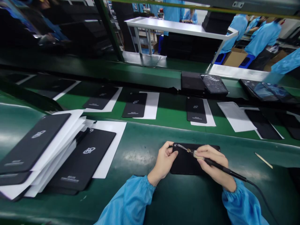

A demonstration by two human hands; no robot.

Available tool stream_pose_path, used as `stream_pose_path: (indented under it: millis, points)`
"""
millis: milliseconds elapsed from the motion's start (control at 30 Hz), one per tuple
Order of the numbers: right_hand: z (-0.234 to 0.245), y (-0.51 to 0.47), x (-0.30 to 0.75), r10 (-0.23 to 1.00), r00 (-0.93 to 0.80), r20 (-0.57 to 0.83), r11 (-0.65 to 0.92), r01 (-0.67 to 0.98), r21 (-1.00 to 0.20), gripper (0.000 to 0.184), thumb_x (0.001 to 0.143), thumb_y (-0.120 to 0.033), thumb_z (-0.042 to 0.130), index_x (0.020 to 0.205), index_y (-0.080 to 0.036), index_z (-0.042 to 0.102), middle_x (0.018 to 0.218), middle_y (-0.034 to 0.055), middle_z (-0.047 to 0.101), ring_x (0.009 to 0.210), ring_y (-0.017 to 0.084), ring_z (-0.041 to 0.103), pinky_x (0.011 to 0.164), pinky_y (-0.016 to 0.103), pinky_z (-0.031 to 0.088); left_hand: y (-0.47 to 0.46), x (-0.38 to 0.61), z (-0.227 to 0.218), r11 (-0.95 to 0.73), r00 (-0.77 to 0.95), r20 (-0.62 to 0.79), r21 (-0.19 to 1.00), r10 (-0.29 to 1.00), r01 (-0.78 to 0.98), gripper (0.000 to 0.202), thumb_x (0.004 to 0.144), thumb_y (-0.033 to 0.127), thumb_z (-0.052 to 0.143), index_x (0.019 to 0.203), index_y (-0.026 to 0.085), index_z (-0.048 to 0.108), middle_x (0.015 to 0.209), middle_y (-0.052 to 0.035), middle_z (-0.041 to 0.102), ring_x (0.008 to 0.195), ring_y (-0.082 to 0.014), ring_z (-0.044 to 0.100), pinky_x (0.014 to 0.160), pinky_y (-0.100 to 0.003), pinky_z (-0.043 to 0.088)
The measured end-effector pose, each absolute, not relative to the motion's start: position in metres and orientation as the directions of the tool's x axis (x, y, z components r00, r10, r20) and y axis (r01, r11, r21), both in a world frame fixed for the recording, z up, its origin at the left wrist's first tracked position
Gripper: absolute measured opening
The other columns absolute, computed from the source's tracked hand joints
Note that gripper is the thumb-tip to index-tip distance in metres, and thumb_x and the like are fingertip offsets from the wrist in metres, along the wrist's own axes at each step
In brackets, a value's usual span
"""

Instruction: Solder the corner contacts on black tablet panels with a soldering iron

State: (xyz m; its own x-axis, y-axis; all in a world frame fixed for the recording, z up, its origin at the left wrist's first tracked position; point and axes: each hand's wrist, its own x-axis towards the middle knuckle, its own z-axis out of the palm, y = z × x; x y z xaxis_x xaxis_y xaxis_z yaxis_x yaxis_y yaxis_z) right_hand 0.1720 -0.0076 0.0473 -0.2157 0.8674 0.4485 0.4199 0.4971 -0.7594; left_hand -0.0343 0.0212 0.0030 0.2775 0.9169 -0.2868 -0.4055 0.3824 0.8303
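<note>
A dark tablet (187,165) lies on the green bench in front of me, its long side running across. My left hand (165,161) pinches the tablet's left upper corner between thumb and fingers. In my right hand (214,165) is a soldering iron (217,166), gripped like a pen, with a cable trailing from its rear to the lower right. The iron's metal tip points left and reaches the same upper corner, close to my left fingertips. Whether the tip touches the tablet, I cannot tell.
To the left is a stack of black tablets (35,143) layered with white sheets (109,134). A thin pale stick (263,160) lies at the right. Behind runs a green conveyor (171,115) carrying several tablets on white sheets. Workers in blue stand beyond, near a white table (168,25).
</note>
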Motion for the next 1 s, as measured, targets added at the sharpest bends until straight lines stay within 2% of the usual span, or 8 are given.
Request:
stream_pose_path:
  millis: [300,700,1000]
  points:
    - [0.0535,-0.0042,0.1743,0.883,-0.253,0.394,0.468,0.446,-0.763,0.016,0.088,-0.016,0.064,0.098,-0.022,0.075,0.094,0.0070,0.071,0.086,0.018,0.070,0.077,0.030,0.057,0.0213,-0.0350,0.0011,0.377,0.283,-0.279,0.837,0.918,-0.396,0.029,0.074,0.025,0.077,0.092,0.020,0.055,0.072,0.0005,0.072,0.063,-0.0147,0.068,0.062,-0.023,0.051]
    - [0.0532,-0.0089,0.1737,0.862,-0.234,0.450,0.507,0.421,-0.752,0.020,0.086,-0.011,0.066,0.102,-0.021,0.074,0.092,0.0070,0.071,0.083,0.018,0.069,0.073,0.030,0.056,0.0216,-0.0356,-0.0010,0.375,0.282,-0.277,0.839,0.918,-0.395,0.028,0.075,0.025,0.077,0.093,0.019,0.056,0.075,-0.0012,0.074,0.067,-0.0170,0.071,0.065,-0.026,0.054]
    - [0.0503,-0.0081,0.1694,0.877,-0.225,0.425,0.481,0.430,-0.764,0.016,0.088,-0.016,0.064,0.100,-0.021,0.074,0.091,0.0081,0.072,0.082,0.019,0.070,0.073,0.031,0.058,0.0214,-0.0359,-0.0003,0.384,0.278,-0.292,0.839,0.915,-0.384,0.030,0.074,0.027,0.078,0.094,0.020,0.057,0.076,-0.0014,0.073,0.067,-0.0170,0.071,0.064,-0.025,0.054]
